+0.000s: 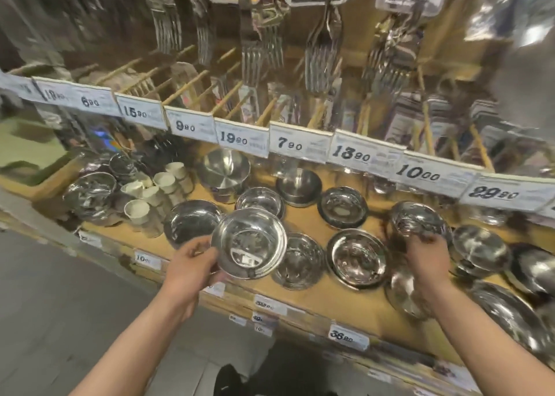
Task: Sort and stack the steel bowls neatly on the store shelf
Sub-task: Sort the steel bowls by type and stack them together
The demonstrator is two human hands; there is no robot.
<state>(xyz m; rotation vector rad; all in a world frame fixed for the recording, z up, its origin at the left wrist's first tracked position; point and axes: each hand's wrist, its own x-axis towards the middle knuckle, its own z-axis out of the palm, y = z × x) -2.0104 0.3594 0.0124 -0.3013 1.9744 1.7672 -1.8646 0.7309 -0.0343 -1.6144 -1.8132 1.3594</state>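
My left hand (pixel 195 263) grips the rim of a shiny steel bowl (pixel 249 244), held tilted above the front of the wooden shelf (pixel 306 224). My right hand (pixel 426 254) holds the near rim of another steel bowl (pixel 419 219) further right on the shelf. Several more steel bowls lie loose on the shelf: one (pixel 357 256) between my hands, a ribbed one (pixel 298 260) beside the held bowl, one (pixel 192 222) behind my left hand, and a stack (pixel 480 248) at the right.
Larger steel plates (pixel 510 314) sit at the far right. White cups (pixel 156 191) and a steel pot (pixel 223 170) stand at the back left. Price tags (pixel 300 141) line the upper shelf edge, with packed forks (pixel 321 53) hanging above. The floor (pixel 60 290) is at lower left.
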